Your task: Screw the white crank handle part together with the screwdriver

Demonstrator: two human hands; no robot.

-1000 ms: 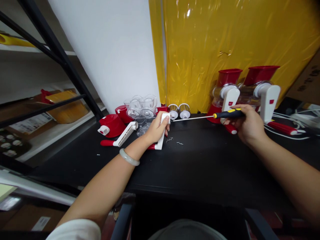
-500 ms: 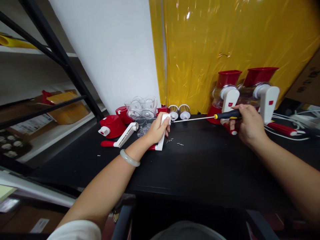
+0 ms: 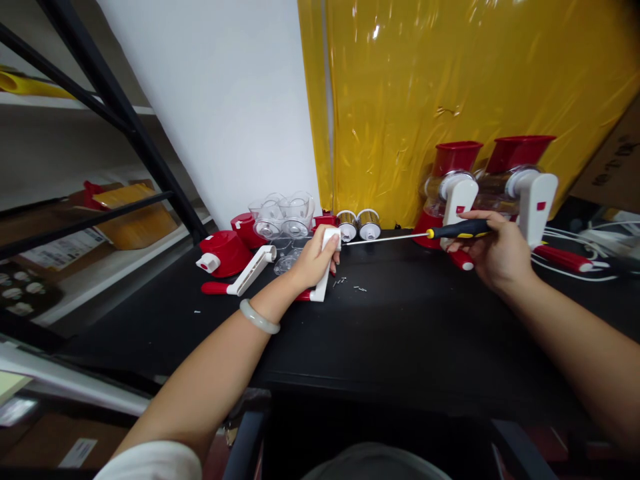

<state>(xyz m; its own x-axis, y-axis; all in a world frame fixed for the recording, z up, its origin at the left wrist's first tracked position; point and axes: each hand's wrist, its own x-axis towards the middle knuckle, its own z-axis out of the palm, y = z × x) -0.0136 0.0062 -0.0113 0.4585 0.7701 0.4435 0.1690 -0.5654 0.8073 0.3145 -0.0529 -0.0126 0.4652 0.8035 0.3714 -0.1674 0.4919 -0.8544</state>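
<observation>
My left hand is closed round a white crank handle with a red grip, held upright on the black table. In my right hand is a screwdriver with a dark blue and yellow handle. Its long shaft points left, and the tip reaches the top end of the crank, where the exact contact is hard to see. Several small screws lie on the table just right of the crank. A second white crank handle with a red grip rests to the left.
Red bases and clear plastic parts stand at the back left. Two metal drums are behind my left hand. Assembled red and white rotary graters stand at right, near white cables. A black shelf frame rises at left.
The fingers of my right hand have shifted and spread a little on the screwdriver handle. My left hand and the crank stay where they were.
</observation>
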